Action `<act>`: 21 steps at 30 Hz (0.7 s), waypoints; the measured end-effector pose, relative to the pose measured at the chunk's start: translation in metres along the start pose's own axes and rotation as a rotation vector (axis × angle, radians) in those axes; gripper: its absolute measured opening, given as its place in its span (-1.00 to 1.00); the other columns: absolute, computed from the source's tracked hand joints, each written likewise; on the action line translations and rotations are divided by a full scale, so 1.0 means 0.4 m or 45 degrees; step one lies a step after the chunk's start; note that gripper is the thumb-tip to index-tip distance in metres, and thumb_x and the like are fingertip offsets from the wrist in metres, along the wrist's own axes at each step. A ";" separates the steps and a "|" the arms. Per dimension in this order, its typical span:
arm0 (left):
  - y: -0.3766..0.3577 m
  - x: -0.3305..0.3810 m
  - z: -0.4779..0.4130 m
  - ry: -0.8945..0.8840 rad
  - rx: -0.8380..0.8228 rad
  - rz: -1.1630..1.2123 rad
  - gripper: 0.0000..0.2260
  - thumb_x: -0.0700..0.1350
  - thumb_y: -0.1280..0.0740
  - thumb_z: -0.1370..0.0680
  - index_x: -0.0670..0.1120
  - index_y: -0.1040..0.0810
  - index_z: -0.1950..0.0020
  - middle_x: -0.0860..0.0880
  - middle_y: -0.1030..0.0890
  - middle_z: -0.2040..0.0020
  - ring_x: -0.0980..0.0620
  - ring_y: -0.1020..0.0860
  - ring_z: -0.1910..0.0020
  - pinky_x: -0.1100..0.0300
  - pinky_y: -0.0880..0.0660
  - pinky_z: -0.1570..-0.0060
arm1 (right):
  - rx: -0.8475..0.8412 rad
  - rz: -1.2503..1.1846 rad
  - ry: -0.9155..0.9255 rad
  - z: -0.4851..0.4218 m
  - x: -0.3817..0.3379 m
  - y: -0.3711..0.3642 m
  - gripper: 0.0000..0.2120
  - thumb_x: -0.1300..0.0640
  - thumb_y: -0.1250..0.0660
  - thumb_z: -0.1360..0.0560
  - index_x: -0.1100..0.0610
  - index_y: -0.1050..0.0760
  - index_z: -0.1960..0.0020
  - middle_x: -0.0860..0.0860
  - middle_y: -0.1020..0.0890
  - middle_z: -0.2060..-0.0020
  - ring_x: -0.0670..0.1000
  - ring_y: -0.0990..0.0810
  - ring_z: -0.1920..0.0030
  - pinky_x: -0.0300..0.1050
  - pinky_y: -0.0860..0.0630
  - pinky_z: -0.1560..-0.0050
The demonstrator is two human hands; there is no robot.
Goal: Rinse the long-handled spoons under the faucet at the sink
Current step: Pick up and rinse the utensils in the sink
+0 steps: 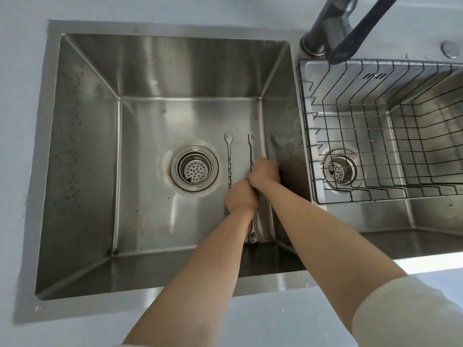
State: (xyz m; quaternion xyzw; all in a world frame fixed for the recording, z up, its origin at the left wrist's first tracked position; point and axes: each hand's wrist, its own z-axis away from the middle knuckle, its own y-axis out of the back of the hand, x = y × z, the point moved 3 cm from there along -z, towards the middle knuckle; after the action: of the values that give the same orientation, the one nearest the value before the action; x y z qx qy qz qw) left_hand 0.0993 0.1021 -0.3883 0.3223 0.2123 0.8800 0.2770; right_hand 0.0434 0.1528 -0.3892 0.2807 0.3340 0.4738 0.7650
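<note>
Two long-handled steel spoons lie side by side on the floor of the left sink basin (150, 121), right of its drain. The left spoon (229, 156) has a twisted handle and its bowl points away from me. The right spoon (250, 151) has a small fork at its far end and a bowl at its near end, which shows below my wrists. My left hand (239, 197) is curled over the near end of the twisted spoon. My right hand (265, 172) is curled round the middle of the fork-ended spoon. The two hands touch.
The dark faucet (350, 33) stands at the back right; its spout reaches over the right basin and no water shows. A wire basket (375, 136) sits in the right basin. A drain strainer (194, 167) lies left of the spoons.
</note>
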 end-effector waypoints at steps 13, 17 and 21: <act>0.186 0.077 0.125 -0.229 0.201 0.104 -0.84 -0.22 -0.19 -0.49 -0.26 -0.54 0.13 -0.27 -0.63 0.07 -0.25 -0.57 0.06 0.06 -0.40 0.25 | 0.198 -0.162 0.161 0.155 -0.101 0.184 -0.63 0.29 -0.22 -0.48 0.15 -0.15 0.42 0.03 -0.31 0.45 -0.03 -0.29 0.45 -0.23 -0.18 0.50; 0.273 0.124 0.189 -0.374 0.332 0.128 -0.83 -0.15 -0.21 -0.48 -0.22 -0.53 0.12 -0.24 -0.63 0.05 -0.24 -0.55 0.02 0.08 -0.40 0.17 | 0.332 -0.341 0.222 0.231 -0.136 0.282 -0.68 0.31 -0.20 -0.44 0.11 -0.19 0.41 0.05 -0.39 0.41 0.06 -0.39 0.34 -0.17 -0.33 0.37; 0.340 0.176 0.250 -0.522 0.403 0.100 -0.81 -0.13 -0.22 -0.50 -0.23 -0.55 0.06 -0.26 -0.64 0.05 -0.25 -0.55 0.00 0.03 -0.46 0.07 | 0.448 -0.607 0.272 0.307 -0.130 0.372 -0.69 0.30 -0.21 -0.44 0.05 -0.23 0.41 -0.02 -0.43 0.40 -0.01 -0.43 0.35 -0.26 -0.36 0.39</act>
State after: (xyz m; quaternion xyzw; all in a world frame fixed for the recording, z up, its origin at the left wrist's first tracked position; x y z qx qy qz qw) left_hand 0.0753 0.0628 -0.2113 0.5413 0.2739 0.7622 0.2259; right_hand 0.0416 0.1500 -0.1892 0.2712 0.5457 0.2430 0.7547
